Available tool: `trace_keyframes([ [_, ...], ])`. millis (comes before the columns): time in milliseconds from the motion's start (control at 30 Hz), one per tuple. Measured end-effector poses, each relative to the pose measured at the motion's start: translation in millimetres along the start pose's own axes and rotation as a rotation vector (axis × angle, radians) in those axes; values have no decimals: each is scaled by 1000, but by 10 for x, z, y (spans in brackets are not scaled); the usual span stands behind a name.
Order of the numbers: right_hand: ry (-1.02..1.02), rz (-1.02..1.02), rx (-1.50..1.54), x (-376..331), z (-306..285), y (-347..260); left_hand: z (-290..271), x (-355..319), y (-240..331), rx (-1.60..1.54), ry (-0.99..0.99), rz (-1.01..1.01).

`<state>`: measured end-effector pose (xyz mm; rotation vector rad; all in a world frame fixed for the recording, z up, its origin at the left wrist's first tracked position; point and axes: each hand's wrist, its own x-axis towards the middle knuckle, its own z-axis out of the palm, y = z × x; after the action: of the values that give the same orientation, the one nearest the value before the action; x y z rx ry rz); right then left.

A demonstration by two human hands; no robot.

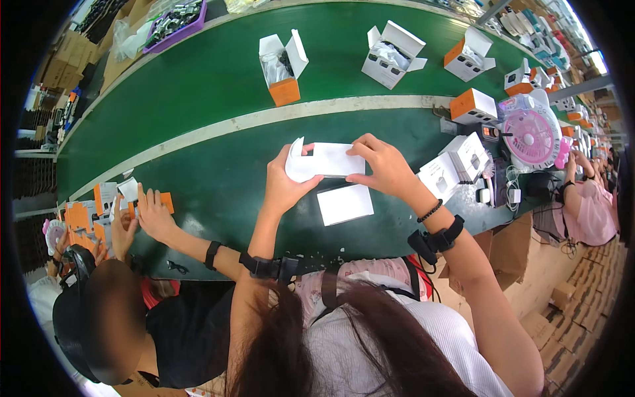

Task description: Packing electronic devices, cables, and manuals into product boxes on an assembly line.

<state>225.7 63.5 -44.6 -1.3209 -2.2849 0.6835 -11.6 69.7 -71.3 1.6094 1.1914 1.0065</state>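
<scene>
Between both hands, over the green work table (218,172), is a folded white card piece (331,161) with a raised flap at its left end and a cut-out near its upper edge. My left hand (286,180) is closed on the flap end, thumb along the lower edge. On the right end, my right hand (385,167) pinches it between thumb and fingers. A flat white card (345,205) lies on the table just below. Right of my right hand are a white booklet (438,177) and a stack of white booklets (468,157).
Open white-and-orange boxes (283,69) stand along the green belt (218,73) beyond the pale strip. A pink fan (531,137) stands at right. On the left, a co-worker's hands (155,215) touch orange-and-white boxes (89,215). Another person (589,205) sits at far right.
</scene>
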Motion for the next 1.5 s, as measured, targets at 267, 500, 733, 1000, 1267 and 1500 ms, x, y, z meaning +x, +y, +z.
trace_keyframes([
  [267,-54,262,543,92,86,317,141,82,-299,-331,25,-345],
  [500,44,30,152,23,-92,32,118,-98,-172,-330,52,-434],
  [733,-292,-237,-436,162,-338,-751,-17,-154,162,-451,157,-496],
  [1000,-97,-182,-335,614,-397,-915,-488,-285,344,-387,555,-452],
  [1267,126,-196,-415,2878,-379,-720,-776,-130,1379,-138,479,-795],
  [1500,201,-26,-568,4416,-218,38,-632,151,516,-437,557,-547],
])
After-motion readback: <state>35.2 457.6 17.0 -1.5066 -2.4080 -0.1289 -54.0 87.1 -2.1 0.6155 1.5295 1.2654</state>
